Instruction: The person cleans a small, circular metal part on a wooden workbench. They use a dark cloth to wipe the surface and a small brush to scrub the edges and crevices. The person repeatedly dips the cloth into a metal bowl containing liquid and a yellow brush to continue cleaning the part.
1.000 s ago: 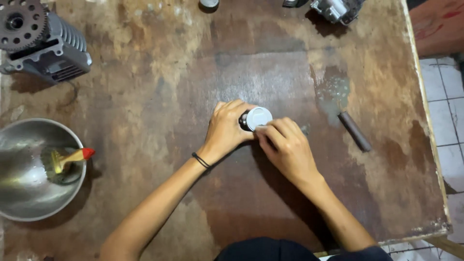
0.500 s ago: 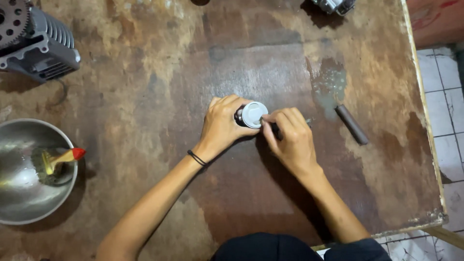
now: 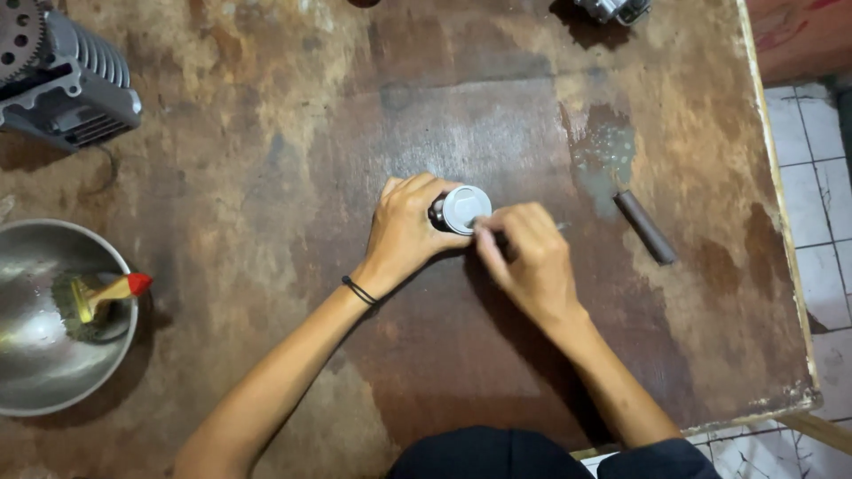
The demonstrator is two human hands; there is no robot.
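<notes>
Right hand (image 3: 525, 259) shifted slightly toward the piston compared with half a second back, fingertips now pressed right at the edge of the pale round crown; pinched narrow on something thin, possibly a small tool whose tip pokes out toward the right, though too small to make out. Suggests fine work at the piston's rim under way rather than any lifting or carrying

Left hand (image 3: 406, 229) wrapped around the piston (image 3: 464, 209) from the left, fingers curled over its dark side, bracing it on its side against the table; black band at the wrist. Grip much as before

Piston lying between the two hands, near the table's middle, crown turned toward the right hand and touching its fingertips

Off to the right, well apart, a dark cylindrical pin (image 3: 646, 228) lying diagonally on the worn wooden table (image 3: 266, 177). Far left, a steel bowl (image 3: 35, 372) holding a brush (image 3: 106, 293) with a red-tipped handle. Farther up at the left corner, a finned engine cylinder block (image 3: 67, 84)
</notes>
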